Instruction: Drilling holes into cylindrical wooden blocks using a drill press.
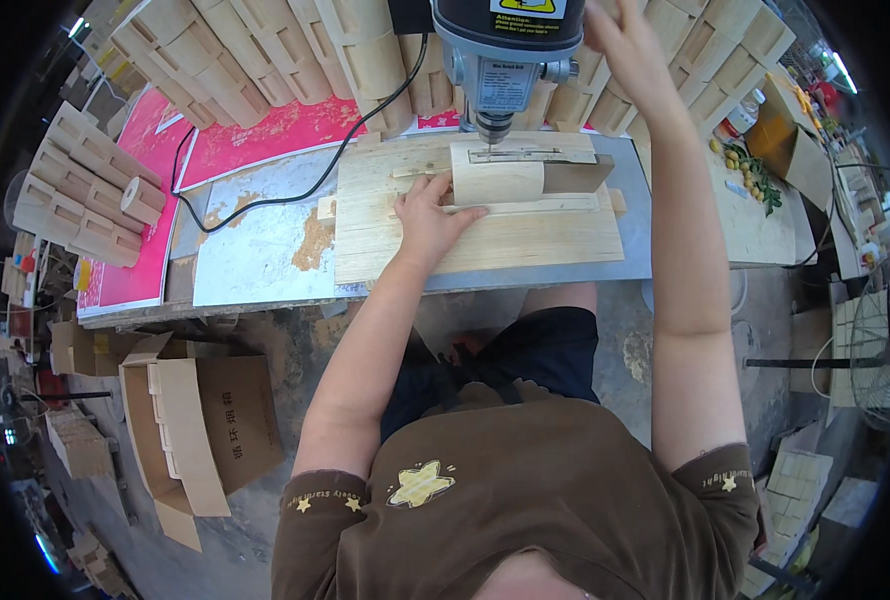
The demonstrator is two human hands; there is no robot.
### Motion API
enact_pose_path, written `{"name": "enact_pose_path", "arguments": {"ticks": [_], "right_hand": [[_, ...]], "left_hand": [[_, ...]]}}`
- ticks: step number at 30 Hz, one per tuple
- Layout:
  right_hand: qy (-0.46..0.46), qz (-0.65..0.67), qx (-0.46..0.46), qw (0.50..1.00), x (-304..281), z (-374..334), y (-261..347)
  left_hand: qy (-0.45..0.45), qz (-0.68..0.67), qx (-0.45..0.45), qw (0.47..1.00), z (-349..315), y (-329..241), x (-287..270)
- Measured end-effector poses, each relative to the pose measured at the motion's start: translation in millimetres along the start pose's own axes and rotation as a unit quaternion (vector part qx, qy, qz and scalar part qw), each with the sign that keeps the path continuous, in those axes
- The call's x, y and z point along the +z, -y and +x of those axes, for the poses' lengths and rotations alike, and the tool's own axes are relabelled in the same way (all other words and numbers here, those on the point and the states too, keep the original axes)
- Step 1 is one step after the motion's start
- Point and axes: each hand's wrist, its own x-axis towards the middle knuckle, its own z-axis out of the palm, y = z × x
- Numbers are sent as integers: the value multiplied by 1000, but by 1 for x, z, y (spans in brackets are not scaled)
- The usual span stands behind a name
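Note:
A curved pale wood block [495,182] lies on a flat wooden board [485,250] under a small bench drill [505,70]. The drill's chuck [494,125] points down at a slotted metal strip [525,155] along the block's upper side. My left hand [428,212] grips the block's left end, its thumb stretched along the near edge. Up beside the drill's right side is my right hand [622,40]. Its fingers run up to the picture's top edge, so their grip and anything in them do not show. A flat brownish panel [577,177] sits at the block's right end.
Stacks of similar wooden pieces [195,60] line the table's back and left [80,190]. A black cable [340,150] loops over the table. On the floor at left stands an open carton [205,420]. Small yellow fruits with leaves [750,175] lie on the right.

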Motion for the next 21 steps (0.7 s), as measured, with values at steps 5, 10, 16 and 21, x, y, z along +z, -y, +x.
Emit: {"name": "enact_pose_path", "arguments": {"ticks": [5, 10, 16, 21], "right_hand": [[417, -83, 52, 904, -59, -102, -60], [415, -94, 55, 903, -77, -132, -53], [437, -71, 65, 894, -89, -136, -30], [438, -69, 36, 895, -84, -145, -11]], "left_hand": [[-8, -56, -22, 998, 6, 3, 5], [-6, -121, 123, 985, -9, 5, -43], [-24, -269, -99, 958, -46, 37, -154], [-76, -369, -261, 889, -52, 8, -161]]}}
